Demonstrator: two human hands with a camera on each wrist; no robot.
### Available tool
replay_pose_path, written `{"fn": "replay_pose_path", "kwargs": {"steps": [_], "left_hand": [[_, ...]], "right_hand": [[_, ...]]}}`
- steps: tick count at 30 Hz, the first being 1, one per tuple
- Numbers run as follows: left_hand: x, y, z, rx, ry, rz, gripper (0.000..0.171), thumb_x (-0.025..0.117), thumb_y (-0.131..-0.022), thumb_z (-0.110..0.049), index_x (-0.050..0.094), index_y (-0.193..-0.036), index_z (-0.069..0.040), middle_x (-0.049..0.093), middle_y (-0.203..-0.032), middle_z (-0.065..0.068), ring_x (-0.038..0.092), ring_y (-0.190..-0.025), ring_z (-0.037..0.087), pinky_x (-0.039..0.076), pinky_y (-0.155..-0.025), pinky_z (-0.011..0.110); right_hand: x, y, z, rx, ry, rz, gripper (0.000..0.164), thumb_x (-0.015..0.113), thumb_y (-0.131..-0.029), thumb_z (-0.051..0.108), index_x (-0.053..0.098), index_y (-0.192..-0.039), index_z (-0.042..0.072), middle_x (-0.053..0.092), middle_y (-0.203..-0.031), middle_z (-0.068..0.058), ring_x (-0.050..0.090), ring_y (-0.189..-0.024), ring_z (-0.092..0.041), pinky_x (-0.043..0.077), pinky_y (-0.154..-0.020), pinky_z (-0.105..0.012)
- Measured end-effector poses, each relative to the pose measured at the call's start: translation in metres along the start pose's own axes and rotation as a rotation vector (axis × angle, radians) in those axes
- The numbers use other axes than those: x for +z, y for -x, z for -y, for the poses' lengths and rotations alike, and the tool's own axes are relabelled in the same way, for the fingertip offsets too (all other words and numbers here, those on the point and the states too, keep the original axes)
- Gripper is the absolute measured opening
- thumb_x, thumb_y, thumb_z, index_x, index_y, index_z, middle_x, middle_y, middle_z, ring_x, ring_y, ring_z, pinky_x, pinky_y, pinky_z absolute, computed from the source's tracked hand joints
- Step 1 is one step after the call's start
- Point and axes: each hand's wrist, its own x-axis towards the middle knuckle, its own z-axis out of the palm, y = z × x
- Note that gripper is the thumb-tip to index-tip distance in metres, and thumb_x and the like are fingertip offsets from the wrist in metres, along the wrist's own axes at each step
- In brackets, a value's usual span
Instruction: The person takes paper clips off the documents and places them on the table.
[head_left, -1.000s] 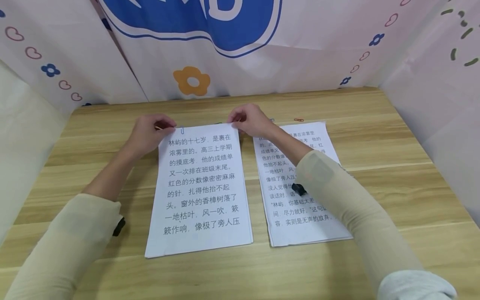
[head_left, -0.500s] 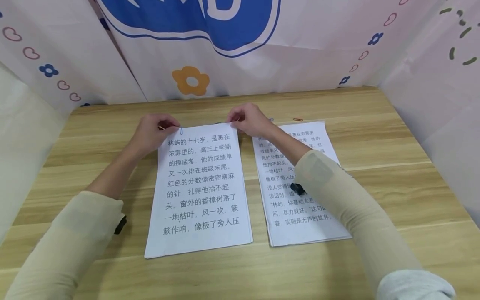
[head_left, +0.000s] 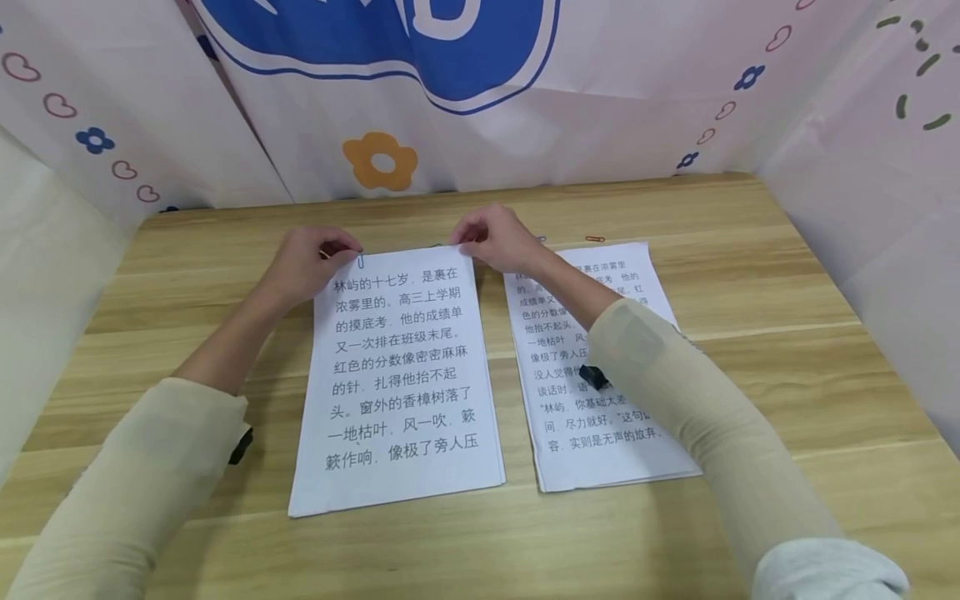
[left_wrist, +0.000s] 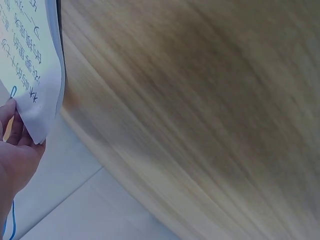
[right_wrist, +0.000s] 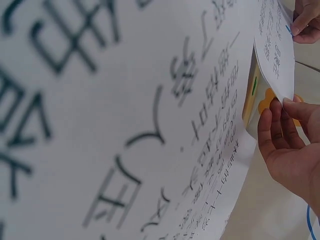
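Note:
A stack of printed paper sheets (head_left: 401,483) lies to the left of centre in the head view, its top edge a little raised. A blue paper clip (head_left: 361,262) sits on that edge near the left corner. My left hand (head_left: 309,265) pinches the clip at the edge with thumb and fingertips. In the left wrist view the clip (left_wrist: 13,91) shows just beyond the fingers. Between thumb and fingers, my right hand (head_left: 501,240) pinches the stack's top right corner, as the right wrist view of this hand (right_wrist: 292,145) also shows.
A second printed stack (head_left: 600,465) lies to the right, partly under my right forearm. Behind it are a red paper clip (head_left: 595,239) and a blue one (head_left: 542,239). The wooden table (head_left: 450,550) meets a printed cloth wall (head_left: 585,133) at the back.
My left hand has slid slightly right along the top edge, and its fingertips now reach the blue paper clip. My right hand stays at the corner.

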Motion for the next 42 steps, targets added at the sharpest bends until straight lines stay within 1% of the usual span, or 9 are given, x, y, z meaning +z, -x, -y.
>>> {"fn": "replay_pose_path", "kwargs": {"steps": [11,16,21,32,39,42], "left_hand": [[0.0025,-0.0016,-0.0031,0.022,-0.022,0.009,0.016,0.059,-0.104,-0.003,0.071,-0.111,0.006,0.068,-0.102,0.023,0.060,-0.088,0.032,0.045,-0.066,0.021],[0.0032,-0.0017,-0.0040,0.006,-0.033,0.016,0.015,0.058,-0.105,-0.003,0.070,-0.110,0.005,0.067,-0.103,0.023,0.059,-0.090,0.031,0.045,-0.067,0.022],[0.0039,-0.0025,-0.0040,-0.003,-0.038,0.023,0.015,0.058,-0.105,-0.003,0.070,-0.110,0.005,0.067,-0.103,0.023,0.058,-0.091,0.031,0.045,-0.069,0.024],[0.0042,-0.0029,-0.0023,-0.004,-0.028,0.014,0.015,0.058,-0.105,-0.003,0.070,-0.110,0.005,0.067,-0.103,0.023,0.058,-0.090,0.031,0.044,-0.067,0.022],[0.0032,-0.0018,-0.0044,-0.025,-0.028,0.008,0.016,0.058,-0.105,-0.004,0.070,-0.112,0.005,0.067,-0.104,0.023,0.058,-0.091,0.031,0.045,-0.067,0.023],[0.0031,-0.0015,-0.0052,-0.034,-0.028,0.007,0.017,0.058,-0.105,-0.005,0.070,-0.113,0.005,0.066,-0.105,0.023,0.058,-0.092,0.031,0.045,-0.068,0.024]], "right_hand": [[-0.0003,-0.0001,-0.0005,-0.002,0.004,0.000,0.014,0.066,-0.098,-0.003,0.076,-0.108,0.002,0.071,-0.102,-0.010,0.064,-0.088,-0.024,0.054,-0.071,-0.027],[-0.0005,0.0002,-0.0004,-0.012,0.014,-0.002,0.014,0.066,-0.098,-0.003,0.076,-0.107,0.002,0.071,-0.102,-0.009,0.063,-0.088,-0.023,0.053,-0.072,-0.027],[-0.0007,-0.0001,-0.0015,-0.025,0.029,-0.005,0.014,0.066,-0.098,-0.003,0.076,-0.107,0.002,0.072,-0.102,-0.009,0.063,-0.090,-0.021,0.052,-0.076,-0.027],[-0.0010,0.0001,-0.0008,-0.025,0.027,-0.002,0.014,0.066,-0.098,-0.002,0.076,-0.107,0.002,0.072,-0.103,-0.009,0.063,-0.092,-0.021,0.052,-0.079,-0.027],[-0.0018,0.0003,0.0009,-0.015,0.020,0.005,0.014,0.066,-0.099,0.000,0.076,-0.108,0.003,0.071,-0.104,-0.008,0.062,-0.090,-0.022,0.051,-0.075,-0.028],[-0.0018,0.0000,0.0005,-0.017,0.023,0.003,0.014,0.066,-0.099,0.000,0.076,-0.108,0.004,0.072,-0.104,-0.008,0.062,-0.091,-0.021,0.051,-0.076,-0.027]]}}
